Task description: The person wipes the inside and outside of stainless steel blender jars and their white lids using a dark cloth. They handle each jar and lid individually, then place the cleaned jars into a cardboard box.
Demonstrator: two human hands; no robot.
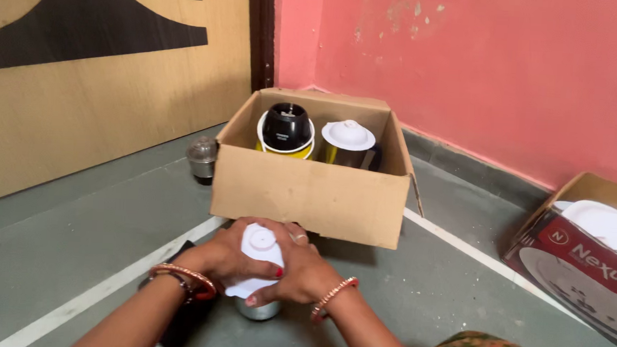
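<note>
A steel mixer jar point(258, 309) stands on the grey floor just in front of me, capped by a white plastic lid point(259, 247). My left hand point(221, 257) grips the lid's left side. My right hand point(302, 270) wraps over its right side, thumb across the lid's front. Both wrists wear bangles. Most of the jar is hidden under my hands. Behind it stands an open cardboard box point(307, 191) holding a yellow mixer base with a black top point(285, 129) and a steel jar with a white lid point(348, 142).
A small steel jar point(201, 159) stands on the floor left of the box, near a wooden door point(101, 92). A printed carton point(585, 258) lies at the right by the pink wall. White lines cross the floor. A dark object lies under my left forearm.
</note>
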